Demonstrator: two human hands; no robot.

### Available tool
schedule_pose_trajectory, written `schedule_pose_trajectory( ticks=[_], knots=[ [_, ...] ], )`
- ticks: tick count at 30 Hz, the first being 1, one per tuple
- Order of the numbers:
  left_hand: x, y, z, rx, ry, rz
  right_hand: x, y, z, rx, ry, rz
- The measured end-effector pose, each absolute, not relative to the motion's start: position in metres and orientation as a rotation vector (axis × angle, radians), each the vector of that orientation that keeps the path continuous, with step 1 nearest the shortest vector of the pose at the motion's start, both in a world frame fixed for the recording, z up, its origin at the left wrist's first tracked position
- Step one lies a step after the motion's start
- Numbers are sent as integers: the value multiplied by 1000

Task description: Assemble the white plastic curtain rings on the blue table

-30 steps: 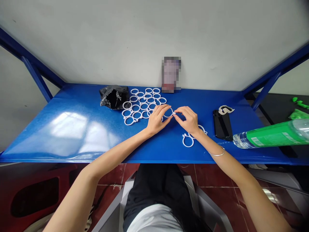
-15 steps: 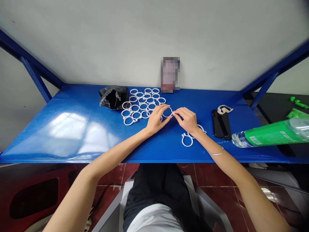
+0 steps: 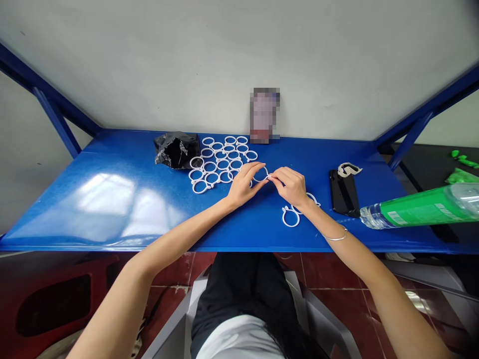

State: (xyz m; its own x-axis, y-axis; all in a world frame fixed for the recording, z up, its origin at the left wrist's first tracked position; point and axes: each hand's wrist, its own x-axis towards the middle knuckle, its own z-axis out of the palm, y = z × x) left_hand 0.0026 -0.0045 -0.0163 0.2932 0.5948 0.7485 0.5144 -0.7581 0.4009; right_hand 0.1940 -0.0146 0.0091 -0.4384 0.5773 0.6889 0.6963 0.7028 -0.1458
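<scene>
My left hand [image 3: 245, 185] curls round the left side of a white plastic ring [image 3: 267, 171], thumb below and fingers above. At the ring's right side, my right hand [image 3: 291, 185] pinches its small end tab between thumb and fingertips. Left of my hands, several similar white rings [image 3: 212, 178] with small tabs lie spread in a cluster on the blue table [image 3: 243, 229]. Under and beside my right wrist are a few more rings, one of them a white ring [image 3: 291, 225] with a gap at its top. My wrist partly covers the others.
A torn black plastic bag [image 3: 168, 152] stands left of the ring cluster. To the right lie a black phone [image 3: 342, 197], a cream strap-like item [image 3: 350, 170] and a green-labelled bottle [image 3: 422, 207] on its side. A blurred-out panel [image 3: 264, 114] leans on the wall.
Almost nothing differs. Both hands keep their hold on the same ring in the same place, and the whole view has shifted very slightly.
</scene>
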Motion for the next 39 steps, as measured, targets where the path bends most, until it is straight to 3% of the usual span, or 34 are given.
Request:
schedule_pose_trajectory(
  ticks=[39],
  knots=[
    [2, -3, -14, 2493, 991, 1470, 194, -16, 9, -991, -2162, -132]
  ],
)
